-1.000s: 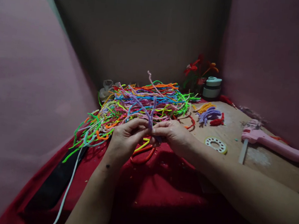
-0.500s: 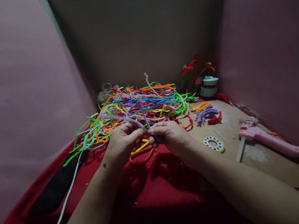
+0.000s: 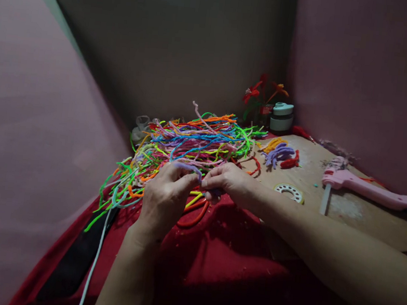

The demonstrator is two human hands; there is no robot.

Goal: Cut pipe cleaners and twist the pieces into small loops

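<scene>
A lilac pipe cleaner [image 3: 191, 168] arches between my two hands in the middle of the view. My left hand [image 3: 168, 192] is closed, its thumb and fingers pinching one stretch of it. My right hand [image 3: 224, 180] pinches the other side, fingertips almost meeting those of the left; a bit of dark lilac shows under its fingers. Just beyond both hands spreads a large heap of many-coloured pipe cleaners [image 3: 201, 140]. Below the fingers, red-orange [image 3: 196, 217] and yellow loops lie on the red cloth [image 3: 214, 260].
On the brown board [image 3: 308, 158] at right lie a pink glue gun [image 3: 367, 187], a white ring-shaped disc [image 3: 289, 192] and a lilac pipe-cleaner bundle [image 3: 279, 153]. Behind stand a mint-lidded jar [image 3: 282, 117] and red flowers [image 3: 252, 92]. At left, a white cable [image 3: 94, 262] crosses a black flat object [image 3: 71, 267].
The lilac pipe cleaner's free ends, which stuck up and out to the left, no longer show; it now bends over between my fingers. My left hand has turned further over. The view shifted slightly.
</scene>
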